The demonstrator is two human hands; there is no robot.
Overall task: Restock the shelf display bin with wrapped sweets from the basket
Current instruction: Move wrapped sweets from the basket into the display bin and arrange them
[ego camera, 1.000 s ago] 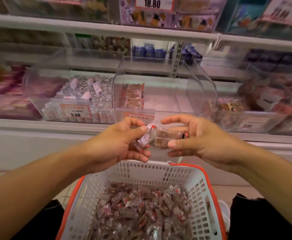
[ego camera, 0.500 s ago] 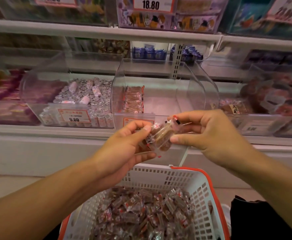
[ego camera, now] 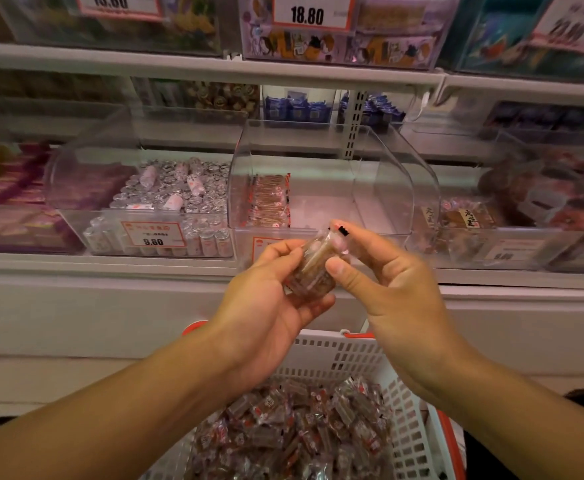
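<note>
Hands meet just in front of the clear display bin (ego camera: 332,188): left hand (ego camera: 266,299) cups a small stack of wrapped sweets (ego camera: 313,271), right hand (ego camera: 384,275) pinches its top end. Basket (ego camera: 346,351) below holds loads more.

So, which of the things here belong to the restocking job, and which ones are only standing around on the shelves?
Part of the job:
- wrapped sweets, held by left hand and right hand
- basket with more sweets
- clear display bin, a small stack at its left wall

Not part of it:
- foil rolls bin, priced 9.80
- blue packs
- 18.80 price tag
</note>
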